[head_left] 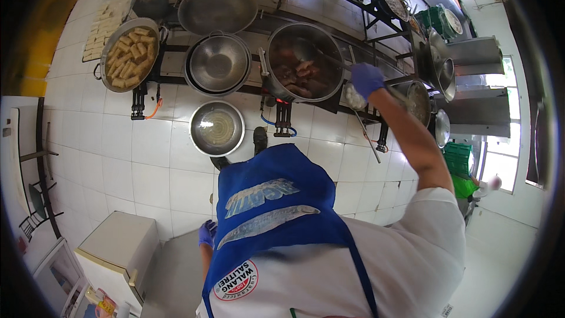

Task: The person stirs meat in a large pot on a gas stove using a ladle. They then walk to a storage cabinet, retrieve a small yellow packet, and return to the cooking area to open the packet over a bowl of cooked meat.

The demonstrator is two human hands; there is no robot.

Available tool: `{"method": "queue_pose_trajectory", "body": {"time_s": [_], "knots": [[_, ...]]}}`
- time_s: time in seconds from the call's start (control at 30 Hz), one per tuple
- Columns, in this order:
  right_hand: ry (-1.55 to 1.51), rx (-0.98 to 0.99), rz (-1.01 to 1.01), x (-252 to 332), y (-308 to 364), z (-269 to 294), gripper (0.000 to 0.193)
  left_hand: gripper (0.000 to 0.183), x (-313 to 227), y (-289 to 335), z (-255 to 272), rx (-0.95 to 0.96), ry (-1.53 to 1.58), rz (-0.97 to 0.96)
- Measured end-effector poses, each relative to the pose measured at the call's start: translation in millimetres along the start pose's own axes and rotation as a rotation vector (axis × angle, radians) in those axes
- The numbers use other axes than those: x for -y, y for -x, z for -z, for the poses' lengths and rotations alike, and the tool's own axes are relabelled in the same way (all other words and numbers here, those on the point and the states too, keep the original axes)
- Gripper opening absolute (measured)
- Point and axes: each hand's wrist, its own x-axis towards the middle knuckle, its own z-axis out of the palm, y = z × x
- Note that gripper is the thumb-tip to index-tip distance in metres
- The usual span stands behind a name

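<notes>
My right hand (367,80), in a purple glove, is closed around the handle of a long metal ladle (329,58). The ladle's head lies inside the big deep pot (269,70), among chunks of reddish-brown meat (300,76) in dark liquid. My left hand (207,233), also gloved in purple, hangs low beside my blue apron (273,194). Its fingers look loosely apart, with nothing visible in them. Left of the pot, a metal basin (219,62) is stacked in a larger one.
A pan of rolls in oil (130,59) sits at the far left, near a tray of pale rolls (106,26). A wide wok (218,9) stands behind. On the tiled floor is a basin of liquid (216,128). Burner stands with hoses and more pans (416,103) line the right.
</notes>
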Motion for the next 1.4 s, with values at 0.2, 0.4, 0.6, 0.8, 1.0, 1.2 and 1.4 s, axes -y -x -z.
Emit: {"method": "queue_pose_trajectory", "body": {"time_s": [0.2,0.4,0.6,0.8,1.0,1.2,1.4], "knots": [[0.143,0.137,0.151,17,5,65,0.024,0.043,-85,-18,-5,-0.158,0.196,0.057],[0.027,0.148,0.140,78,-23,-6,0.021,0.042,-105,10,-3,-0.210,0.271,0.034],[-0.062,0.162,0.024,130,13,-43,0.024,0.041,4,-7,11,-0.092,0.361,0.147],[-0.179,0.165,-0.105,147,26,-73,0.026,0.043,7,-10,6,-0.002,0.107,-0.011],[-0.410,0.172,-0.238,137,21,-93,0.026,0.044,-53,0,14,-0.130,0.220,0.071],[-0.771,0.127,-0.380,165,-41,-178,0.032,0.045,-75,30,43,-0.233,0.200,0.094],[-0.568,0.522,0.015,68,-85,-135,0.034,0.045,-49,32,53,-0.237,0.257,0.111]]}}
